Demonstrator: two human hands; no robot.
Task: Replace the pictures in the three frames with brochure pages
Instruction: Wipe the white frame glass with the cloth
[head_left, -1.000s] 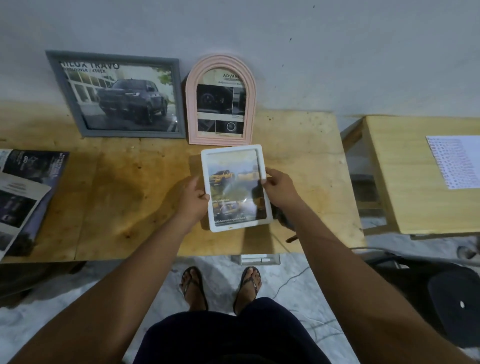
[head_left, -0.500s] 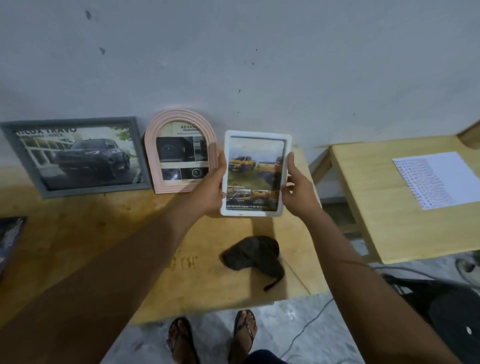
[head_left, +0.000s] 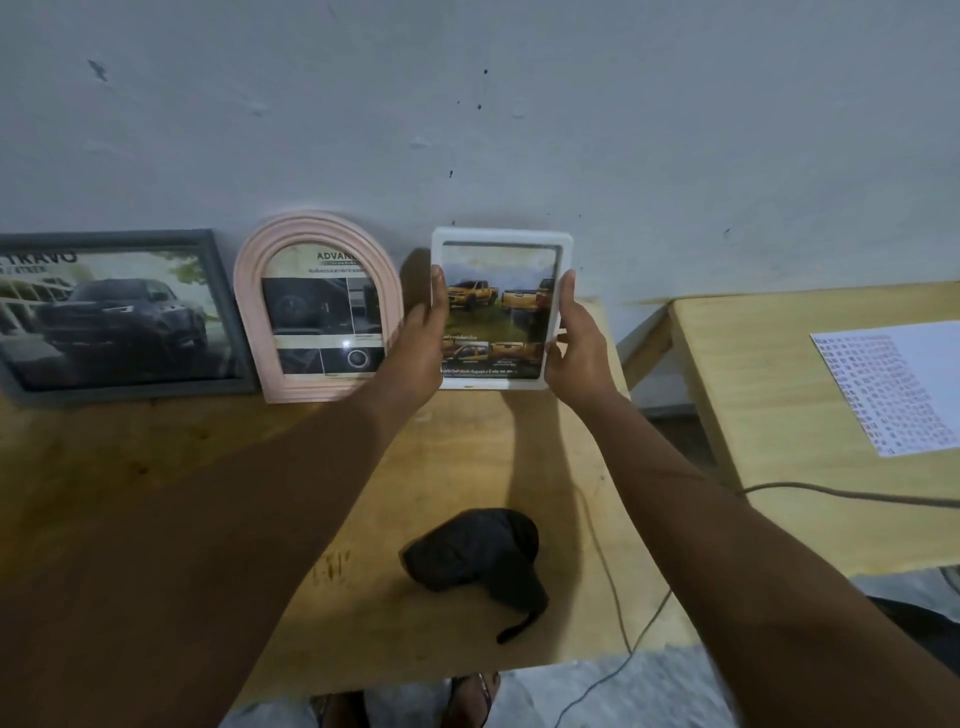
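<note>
Three frames in a row along the back edge of the surface (head_left: 467, 457), close under the wall (head_left: 467, 130), all from the head view. Far left, the grey frame (head_left: 130, 391) with a dark pickup page, its left part cut off by the picture's edge. Middle, the pink arched frame (head_left: 318, 224) with a brochure page, just beside the grey one.

At right, the white frame (head_left: 501, 237), upright, showing a page of yellow pickups. Clasped between both hands: left hand (head_left: 421, 343) grasping the left edge, one digit lapping over the front rim; right hand (head_left: 576, 353) with fingers (head_left: 566, 291) gripping the right edge. Lower edge level with the back of the surface; touching it or just above, cannot tell.

Only a narrow gap between the white and pink frames, filled by the left hand. A strip of bare surface right of the white frame, up to the right edge. Beyond a gap, a second surface (head_left: 779, 415) carrying a printed sheet (head_left: 893, 384).

Nearer the front edge, well apart from the frames, a black cloth bundle (head_left: 472, 556) between the forearms. A thin cable (head_left: 608, 561) crossing the front right corner.
</note>
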